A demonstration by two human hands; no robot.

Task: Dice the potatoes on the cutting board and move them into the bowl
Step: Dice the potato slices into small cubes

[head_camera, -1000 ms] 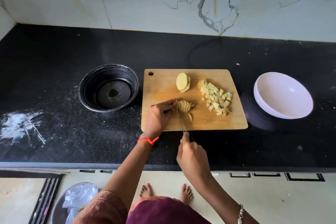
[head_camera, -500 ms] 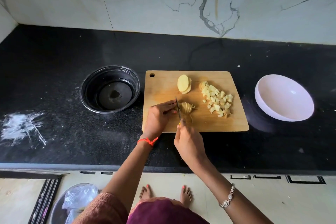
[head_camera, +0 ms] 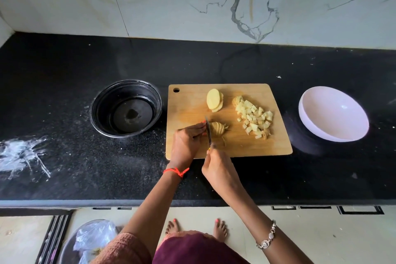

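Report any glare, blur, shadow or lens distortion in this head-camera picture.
Head view: the wide-angle lens bows the countertop edges; light is soft and even, shadows faint; one small glare spot sits inside the white bowl; cutting board, sliced potato and knife read clearly; the plastic bag at bottom left looks slightly smeared.

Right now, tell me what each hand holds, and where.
The right hand grips the knife by its handle; the left hand holds the sliced potato at its left end.
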